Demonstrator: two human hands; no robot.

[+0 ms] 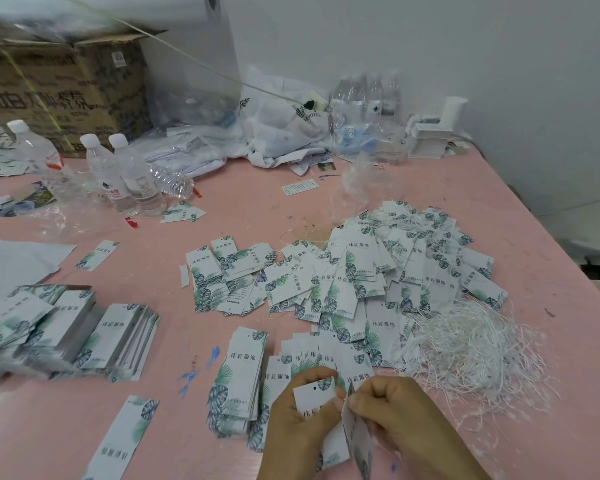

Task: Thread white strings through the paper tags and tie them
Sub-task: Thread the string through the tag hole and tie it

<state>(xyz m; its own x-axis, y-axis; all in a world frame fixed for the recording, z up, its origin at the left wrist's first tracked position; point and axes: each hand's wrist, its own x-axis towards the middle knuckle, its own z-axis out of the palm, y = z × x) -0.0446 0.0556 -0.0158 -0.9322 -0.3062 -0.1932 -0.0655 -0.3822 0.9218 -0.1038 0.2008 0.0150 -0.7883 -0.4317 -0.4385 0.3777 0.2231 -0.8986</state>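
Two hands meet low over the near edge of the pink table [243, 209], wrists coming in from below and knuckles turned up toward the room. The left hand [297, 407] has its fingers curled round a white paper tag [314, 396], the thumb pressed across the tag's face so that its punched hole and leaf print stand clear above the knuckles. The right hand [388, 400] is bunched into a loose fist just beside it, thumb and forefinger pinching the top of a second tag [357, 438] that hangs down edge-on between the two wrists. The two thumbs nearly touch. Whether a string runs through either hole I cannot tell; a thin white strand shows below the right hand.

Just to the right of the hands lies a tangled heap of white strings [475, 351], touching the big scattered pile of tags [378, 271] that spreads across the middle of the table. A neat stack of tags [243, 368] sits just left of the left hand. Farther left are thicker bundles of tags [84, 327]. Water bottles [129, 171] stand toward the far left, before a cardboard box [59, 84].
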